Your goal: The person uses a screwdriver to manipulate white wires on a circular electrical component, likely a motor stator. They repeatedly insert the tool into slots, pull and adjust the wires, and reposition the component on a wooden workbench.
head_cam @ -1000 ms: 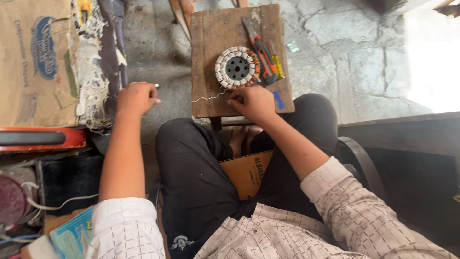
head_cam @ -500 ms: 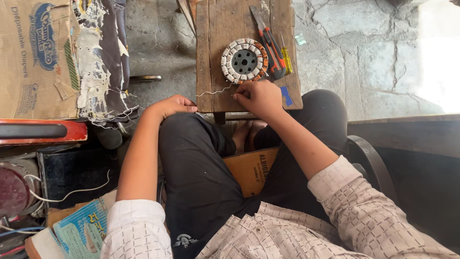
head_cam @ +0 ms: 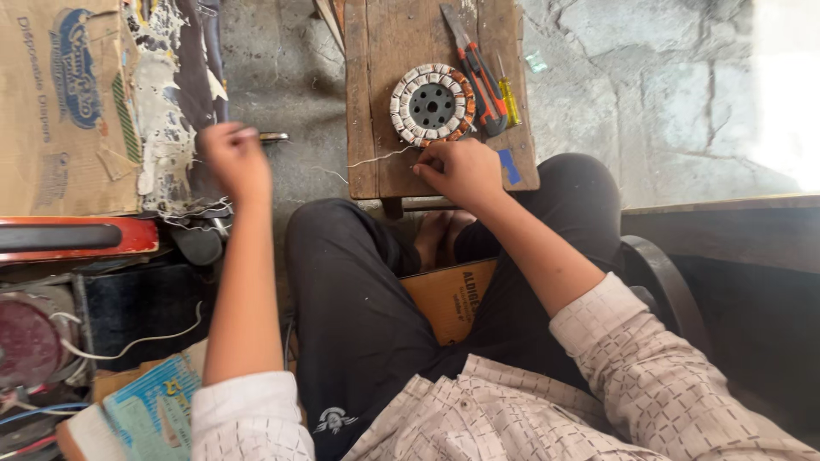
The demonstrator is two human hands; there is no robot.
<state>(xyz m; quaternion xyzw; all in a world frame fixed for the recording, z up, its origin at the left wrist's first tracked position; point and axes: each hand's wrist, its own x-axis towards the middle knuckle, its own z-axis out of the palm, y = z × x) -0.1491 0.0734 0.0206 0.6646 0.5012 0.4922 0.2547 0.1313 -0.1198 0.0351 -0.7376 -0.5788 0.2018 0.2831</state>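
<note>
A round motor stator (head_cam: 431,104) with white-wrapped windings lies on a small wooden board (head_cam: 380,94) in front of my knees. My right hand (head_cam: 461,171) rests on the board just below the stator, fingers pinched on a thin white thread (head_cam: 376,159) that runs off to the left. My left hand (head_cam: 232,158) is raised out to the left over the floor, fingers closed; the thread end in it is too thin to make out.
Pliers with red handles (head_cam: 478,77) and a yellow screwdriver (head_cam: 508,98) lie beside the stator. A cardboard box (head_cam: 60,102) stands at the left, a red-edged device (head_cam: 77,237) below it, a booklet (head_cam: 154,410) near my left elbow.
My left hand swung in toward my knee, then back out to the left and upward. My right hand stayed at the stator's lower edge.
</note>
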